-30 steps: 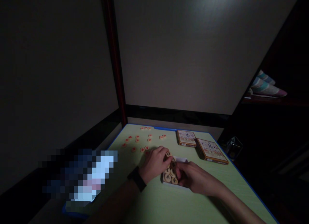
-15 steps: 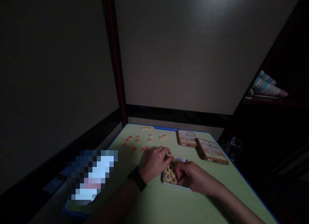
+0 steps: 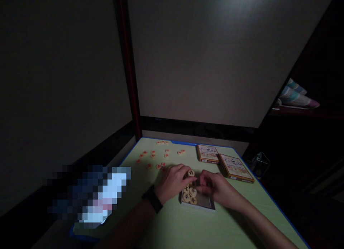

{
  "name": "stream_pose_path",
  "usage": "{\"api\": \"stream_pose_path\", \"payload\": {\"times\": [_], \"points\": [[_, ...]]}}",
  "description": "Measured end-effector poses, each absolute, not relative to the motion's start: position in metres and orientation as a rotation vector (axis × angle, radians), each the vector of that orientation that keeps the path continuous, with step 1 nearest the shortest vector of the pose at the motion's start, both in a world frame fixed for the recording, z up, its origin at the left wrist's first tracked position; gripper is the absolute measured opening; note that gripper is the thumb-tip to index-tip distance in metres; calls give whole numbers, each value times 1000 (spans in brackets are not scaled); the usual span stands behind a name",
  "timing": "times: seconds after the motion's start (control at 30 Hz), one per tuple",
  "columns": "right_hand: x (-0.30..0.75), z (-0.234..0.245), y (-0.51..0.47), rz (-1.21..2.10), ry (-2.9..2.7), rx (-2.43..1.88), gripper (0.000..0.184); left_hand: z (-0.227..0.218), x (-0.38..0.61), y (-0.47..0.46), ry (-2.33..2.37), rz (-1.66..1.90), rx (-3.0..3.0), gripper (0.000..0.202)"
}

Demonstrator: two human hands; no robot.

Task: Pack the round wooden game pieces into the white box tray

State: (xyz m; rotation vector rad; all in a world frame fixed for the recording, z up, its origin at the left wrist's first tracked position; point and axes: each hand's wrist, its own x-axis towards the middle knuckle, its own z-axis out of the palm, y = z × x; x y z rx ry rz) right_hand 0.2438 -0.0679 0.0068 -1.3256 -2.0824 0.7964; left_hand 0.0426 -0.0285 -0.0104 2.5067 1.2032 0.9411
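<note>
A shallow white box (image 3: 199, 206) of xiangqi pieces (image 3: 186, 196) with dark characters lies on the green table. My left hand (image 3: 174, 181), with a black band at its wrist, curls over the box's left side. One xiangqi piece (image 3: 191, 173) shows between its thumb and fingers. My right hand (image 3: 219, 190) is over the right side of the box, fingers bent inward toward the pieces. Its fingertips are smeared, so whether they hold a piece is not clear. Red-marked xiangqi pieces (image 3: 166, 156) lie scattered beyond my left hand.
Two printed boxes (image 3: 208, 153) (image 3: 236, 166) lie at the back right of the green table (image 3: 172, 224). A pixelated bright patch (image 3: 107, 195) covers something at the left edge. Walls rise behind and to the left. Striped fabric (image 3: 298, 95) sits on a shelf at right.
My right hand has lifted out of the box and risen slightly, uncovering its right side. The piece at my left thumb has shifted slightly right and nearer. The scattered red pieces stay put.
</note>
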Motion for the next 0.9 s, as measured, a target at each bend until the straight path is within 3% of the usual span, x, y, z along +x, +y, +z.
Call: {"api": "stream_pose_path", "payload": {"times": [0.2, 0.33, 0.47, 0.57, 0.63, 0.9], "points": [[241, -1, -58, 953, -1706, -1216, 41, -12, 44, -31, 869, 1020, 2592, 13], [240, 0, -57, 1173, -1616, -1166, 47, -8, 44, -35, 767, 965, 2599, 11], [241, 6, -62, 1299, -1620, -1203, 45, 8, 37, -38, 900, 889, 2597, 25], [240, 2, -66, 1395, -1653, -1255, 42, 20, 29, -37, 1146, 729, 2593, 8], [239, -6, -67, 1426, -1675, -1278, 36, 24, 25, -34, 1260, 528, 2606, 18], [236, -15, -71, 1210, -1975, -1377, 22, 22, 30, -31, 1266, 141, 2458, 33]]}}
